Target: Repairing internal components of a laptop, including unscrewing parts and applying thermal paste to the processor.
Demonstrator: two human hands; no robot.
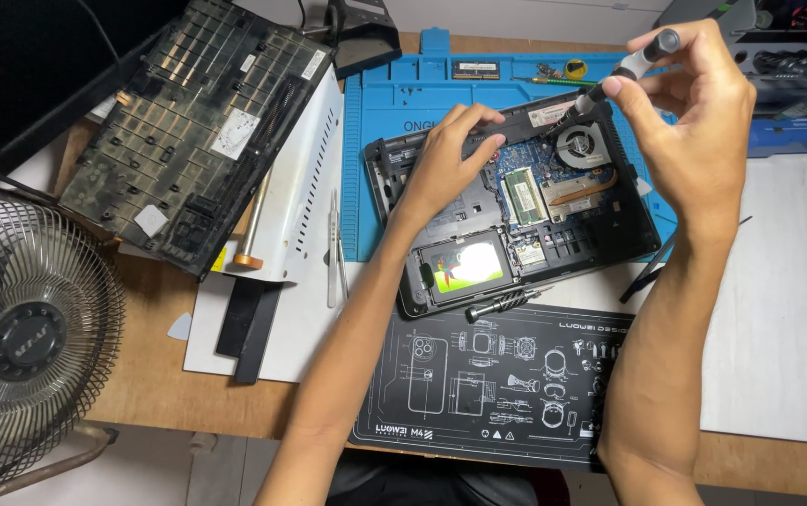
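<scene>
Holding a screwdriver (pixel 621 71) in the right hand (pixel 694 122), fingers pinched together around its grey handle near the top cap. Head view: the tool sits at about 1 o'clock in the frame, over the opened laptop (pixel 516 206) on the blue mat (pixel 394 112). Its long axis runs tilted, cap toward 2 o'clock, tip pointing down toward 8 o'clock, ending just beside the round cooling fan (pixel 579 145).

The left hand (pixel 450 155) lies on the laptop's upper left part, fingers curled and pressing on the chassis edge; whether they clamp anything I cannot tell.

Handling judgement: the screwdriver looks light, stiff and thin, likely to roll if set down; best gripped at the ribbed handle, cap under a fingertip. The bared circuit board looks fragile, so take the laptop by its plastic frame.

A second screwdriver (pixel 502 302) lies at 6 o'clock of the laptop, on the black mat (pixel 478 394). The removed bottom cover (pixel 197 122) rests at 9 o'clock.
</scene>
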